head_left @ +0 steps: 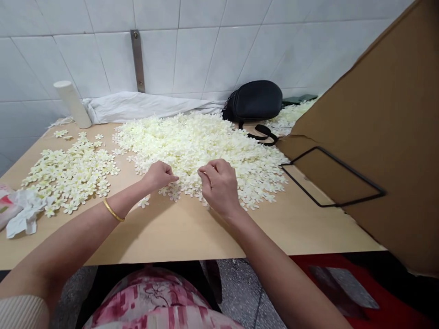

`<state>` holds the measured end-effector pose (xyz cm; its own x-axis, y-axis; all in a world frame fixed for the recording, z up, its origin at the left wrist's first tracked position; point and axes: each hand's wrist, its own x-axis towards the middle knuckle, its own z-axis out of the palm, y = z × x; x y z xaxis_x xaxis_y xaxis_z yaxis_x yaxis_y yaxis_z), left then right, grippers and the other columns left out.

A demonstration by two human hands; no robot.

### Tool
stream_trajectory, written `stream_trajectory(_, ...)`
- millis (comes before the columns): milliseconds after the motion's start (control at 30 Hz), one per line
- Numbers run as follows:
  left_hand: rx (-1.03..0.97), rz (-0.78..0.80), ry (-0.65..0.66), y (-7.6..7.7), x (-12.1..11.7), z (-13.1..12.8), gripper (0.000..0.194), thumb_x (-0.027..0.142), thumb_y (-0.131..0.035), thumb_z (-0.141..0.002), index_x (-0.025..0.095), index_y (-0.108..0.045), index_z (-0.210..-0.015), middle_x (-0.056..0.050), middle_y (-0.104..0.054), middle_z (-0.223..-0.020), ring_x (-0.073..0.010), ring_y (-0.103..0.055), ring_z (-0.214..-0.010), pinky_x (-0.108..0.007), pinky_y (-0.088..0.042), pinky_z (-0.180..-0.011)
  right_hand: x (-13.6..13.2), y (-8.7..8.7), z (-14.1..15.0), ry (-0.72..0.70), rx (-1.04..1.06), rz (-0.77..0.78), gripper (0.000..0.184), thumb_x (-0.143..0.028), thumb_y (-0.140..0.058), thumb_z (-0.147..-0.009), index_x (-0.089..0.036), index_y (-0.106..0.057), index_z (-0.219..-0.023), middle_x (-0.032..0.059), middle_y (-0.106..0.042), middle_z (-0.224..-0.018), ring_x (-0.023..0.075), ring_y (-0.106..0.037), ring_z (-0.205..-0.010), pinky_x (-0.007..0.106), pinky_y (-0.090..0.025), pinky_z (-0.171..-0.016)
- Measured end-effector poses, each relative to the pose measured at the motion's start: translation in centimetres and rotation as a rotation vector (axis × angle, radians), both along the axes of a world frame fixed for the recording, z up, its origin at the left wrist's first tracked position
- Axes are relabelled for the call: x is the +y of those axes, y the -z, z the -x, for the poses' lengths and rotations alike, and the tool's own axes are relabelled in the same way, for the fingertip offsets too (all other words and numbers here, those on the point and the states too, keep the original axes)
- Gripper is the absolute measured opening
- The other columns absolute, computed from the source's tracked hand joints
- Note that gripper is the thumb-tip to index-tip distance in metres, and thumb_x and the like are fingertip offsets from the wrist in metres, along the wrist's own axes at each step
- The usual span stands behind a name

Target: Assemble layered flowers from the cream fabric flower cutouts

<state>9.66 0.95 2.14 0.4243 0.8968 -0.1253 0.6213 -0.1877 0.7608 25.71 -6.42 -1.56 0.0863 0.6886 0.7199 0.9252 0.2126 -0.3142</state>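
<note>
A large heap of pale cream artificial flowers point(185, 137) lies spread over the brown table. At its front edge my left hand point(159, 176) is closed, thumb and forefinger pinched together just above some loose flowers; whatever is between the fingertips is too small to make out. To the right, my right hand point(220, 186) is also closed in a pinch over the heap's near edge, its fingers curled. Anything it holds is hidden or too small to name. A short gap separates the two hands. One single flower point(144, 202) rests beneath my left wrist.
A smaller group of flowers point(73, 173) lies at the left, beside crumpled white tissue point(25, 210). Behind stand a white cylinder point(73, 105) and a black bag point(259, 100) against the tiled wall. A cardboard sheet point(377, 119) and black wire frame point(320, 205) border the right.
</note>
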Motion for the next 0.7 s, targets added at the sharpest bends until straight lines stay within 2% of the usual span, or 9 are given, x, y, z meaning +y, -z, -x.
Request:
stream_trajectory(100, -0.036, -0.078, -0.003, -0.1, -1.1, 1.2, 0.019, 0.024, -0.058, -0.068, 0.015, -0.051, -0.052, 0.005, -0.044, -0.043, -0.0068, -0.037, -0.043, -0.021, -0.029, -0.045, -1.1, -0.7, 0.2, -0.083, 0.109, -0.068, 0.015, -0.017, -0.048, -0.084, -0.02, -0.056, -0.072, 0.0041, -0.055, -0.073, 0.0187, -0.05, -0.074, 0.032, -0.037, -0.067)
stream_trajectory(233, -0.044, -0.214, 0.017, -1.4, -4.1, 3.6, 0.022, 0.028, -0.051, -0.075, 0.016, -0.051, -0.057, 0.005, -0.042, -0.046, -0.0069, -0.036, -0.044, -0.021, -0.03, -0.047, -3.2, -1.5, 0.8, -0.164, 0.238, -0.122, 0.013, -0.018, -0.049, -0.085, -0.021, -0.053, -0.073, 0.0017, -0.056, -0.07, 0.0159, -0.051, -0.07, 0.03, -0.039, -0.066)
stream_trajectory(367, 0.068, -0.434, 0.1, -2.4, -8.2, 7.2, 0.023, 0.03, -0.048, -0.081, 0.017, -0.056, -0.064, 0.002, -0.053, -0.055, -0.0101, -0.047, -0.052, -0.023, -0.035, -0.052, -5.6, -0.5, 2.1, -0.158, 0.22, 0.016, 0.027, -0.021, -0.045, -0.089, -0.02, -0.047, -0.062, -0.0016, -0.048, -0.056, 0.013, -0.045, -0.058, 0.028, -0.034, -0.061)
stream_trajectory(433, 0.094, -0.579, 0.116, -1.8, -9.6, 9.6, 0.021, 0.029, -0.05, -0.082, 0.018, -0.056, -0.065, 0.0, -0.056, -0.06, -0.0118, -0.052, -0.058, -0.023, -0.038, -0.055, -6.5, 0.7, 2.9, -0.191, 0.157, 0.108, 0.032, -0.024, -0.043, -0.09, -0.019, -0.045, -0.058, -0.0017, -0.046, -0.053, 0.0124, -0.043, -0.056, 0.029, -0.034, -0.062)
stream_trajectory(533, 0.12, -0.751, 0.111, 0.4, -10.2, 12.6, 0.01, 0.025, -0.052, -0.082, 0.02, -0.056, -0.073, -0.001, -0.06, -0.067, -0.0136, -0.056, -0.065, -0.023, -0.041, -0.058, -6.9, 2.3, 4.1, -0.228, 0.02, 0.171, 0.025, -0.024, -0.044, -0.09, -0.017, -0.054, -0.068, 0.0017, -0.056, -0.063, 0.0141, -0.048, -0.064, 0.03, -0.035, -0.064)
stream_trajectory(600, 0.171, -0.765, 0.075, 1.7, -10.0, 13.4, 0.013, 0.025, -0.048, -0.084, 0.021, -0.058, -0.091, -0.003, -0.065, -0.082, -0.0156, -0.059, -0.073, -0.024, -0.044, -0.061, -6.5, 2.7, 4.8, -0.244, -0.055, 0.184, 0.025, -0.023, -0.043, -0.09, -0.017, -0.056, -0.069, 0.0031, -0.057, -0.065, 0.015, -0.049, -0.066, 0.03, -0.035, -0.064)
stream_trajectory(633, 0.193, -0.769, 0.078, 2.0, -10.0, 13.6, 0.014, 0.025, -0.047, -0.084, 0.021, -0.059, -0.091, -0.003, -0.065, -0.08, -0.0161, -0.059, -0.073, -0.025, -0.044, -0.061, -6.3, 2.5, 5.2, -0.257, -0.076, 0.183, 0.025, -0.022, -0.043, -0.089, -0.016, -0.056, -0.069, 0.0035, -0.057, -0.064, 0.0153, -0.049, -0.066, 0.03, -0.036, -0.063)
stream_trajectory(700, 0.217, -0.71, 0.079, 2.1, -10.3, 13.9, 0.012, 0.027, -0.052, -0.082, 0.021, -0.061, -0.078, -0.003, -0.064, -0.072, -0.017, -0.059, -0.074, -0.025, -0.045, -0.063, -6.1, 1.7, 5.9, -0.297, -0.048, 0.168, 0.023, -0.019, -0.043, -0.089, -0.017, -0.057, -0.071, 0.004, -0.058, -0.064, 0.016, -0.05, -0.066, 0.031, -0.037, -0.063)
